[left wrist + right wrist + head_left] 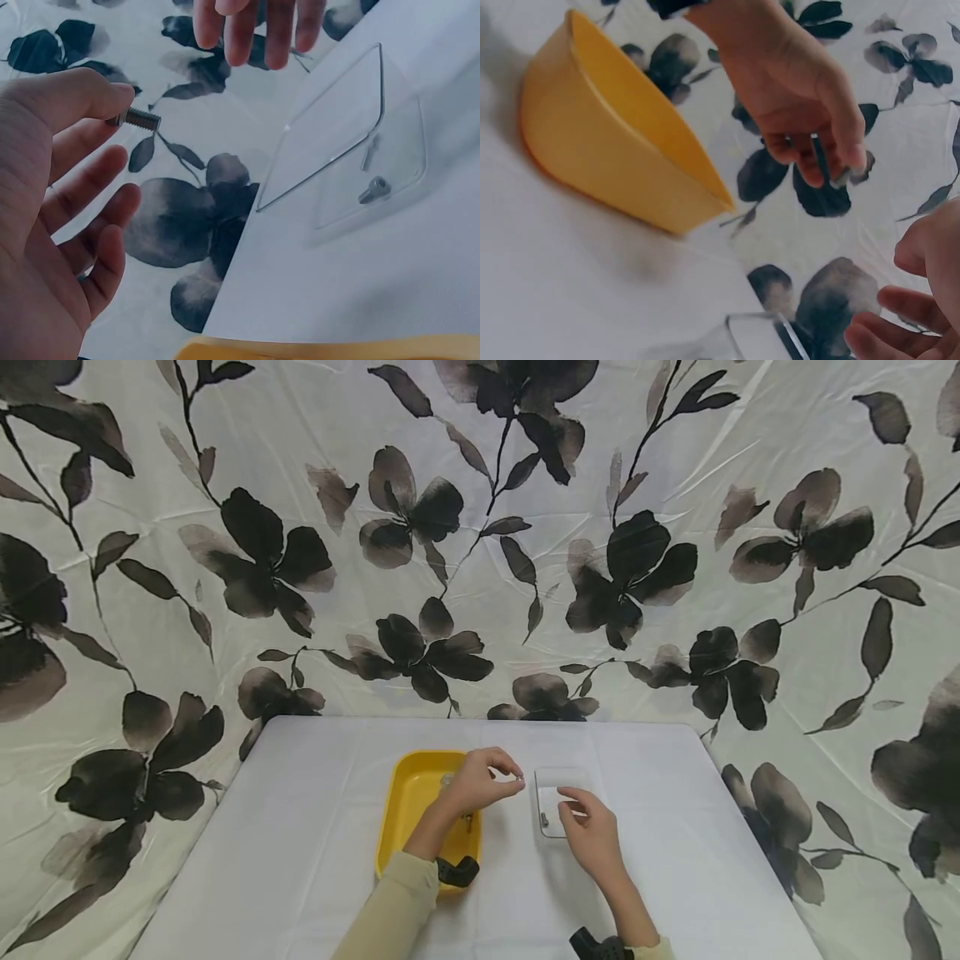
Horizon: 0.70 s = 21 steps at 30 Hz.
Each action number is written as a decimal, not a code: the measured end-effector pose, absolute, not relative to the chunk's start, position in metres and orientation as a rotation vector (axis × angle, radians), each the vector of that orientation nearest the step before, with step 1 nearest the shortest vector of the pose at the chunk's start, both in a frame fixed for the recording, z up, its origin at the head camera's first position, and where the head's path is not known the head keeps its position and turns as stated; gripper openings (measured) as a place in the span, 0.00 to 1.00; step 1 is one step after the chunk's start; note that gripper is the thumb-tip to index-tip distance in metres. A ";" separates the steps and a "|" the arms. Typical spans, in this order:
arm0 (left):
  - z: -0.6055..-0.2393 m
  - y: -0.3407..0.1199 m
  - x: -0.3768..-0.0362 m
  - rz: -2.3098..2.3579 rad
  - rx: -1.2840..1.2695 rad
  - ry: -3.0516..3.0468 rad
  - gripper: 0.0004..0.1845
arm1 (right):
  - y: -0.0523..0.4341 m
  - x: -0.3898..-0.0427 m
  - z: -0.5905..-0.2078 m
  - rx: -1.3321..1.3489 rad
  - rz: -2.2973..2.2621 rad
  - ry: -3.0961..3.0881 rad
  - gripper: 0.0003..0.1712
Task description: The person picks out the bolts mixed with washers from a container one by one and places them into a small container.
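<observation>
Left wrist view shows the thumb and index fingers [81, 142] of the left hand [477, 783] closed in a pinch on 1 threaded metal bolt [142, 119], its threaded end jutting past their tips; the other 3 fingers bend loosely below. Bolt and fingertips are held in the air above the desk [300, 827], between the yellow tray [386, 827] and the clear container [383, 90]. Just beside, the right hand [595, 837] has its fingers loosely curved, thumb apart, with nothing visible between them; from the head it overlaps the container's right side. Another bolt [375, 189] lies in that container, near a slim metallic shape that may be a reflection; I cannot tell. Small things in the tray are partly hidden by the left hand. Beyond the desk hangs floral fabric [525, 585].
</observation>
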<state>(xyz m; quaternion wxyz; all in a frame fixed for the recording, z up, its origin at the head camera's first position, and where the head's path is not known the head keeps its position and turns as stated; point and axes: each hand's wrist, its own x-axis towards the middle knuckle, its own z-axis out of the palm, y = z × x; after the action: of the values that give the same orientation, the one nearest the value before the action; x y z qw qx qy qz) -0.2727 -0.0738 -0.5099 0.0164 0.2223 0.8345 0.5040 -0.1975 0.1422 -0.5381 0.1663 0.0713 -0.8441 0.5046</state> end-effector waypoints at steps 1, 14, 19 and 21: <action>-0.510 -0.073 -0.273 1.568 0.687 2.595 0.04 | 0.146 -0.199 -0.537 0.208 1.405 -2.404 0.13; -0.521 -0.067 -0.275 1.586 0.628 2.590 0.05 | 0.183 -0.218 -0.541 0.169 1.144 -2.463 0.15; -0.523 -0.063 -0.278 1.589 0.630 2.593 0.04 | 0.193 -0.221 -0.543 0.069 1.101 -2.525 0.18; -0.522 -0.061 -0.279 1.596 0.611 2.588 0.03 | 0.198 -0.223 -0.545 0.006 1.065 -2.578 0.20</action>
<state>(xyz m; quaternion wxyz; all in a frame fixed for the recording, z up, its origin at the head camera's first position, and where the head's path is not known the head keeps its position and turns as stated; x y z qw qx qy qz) -0.2790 -0.0609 -0.5220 0.0202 0.1971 0.8342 0.5146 -0.2234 0.1979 -0.5447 0.1751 0.0020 -0.9099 0.3760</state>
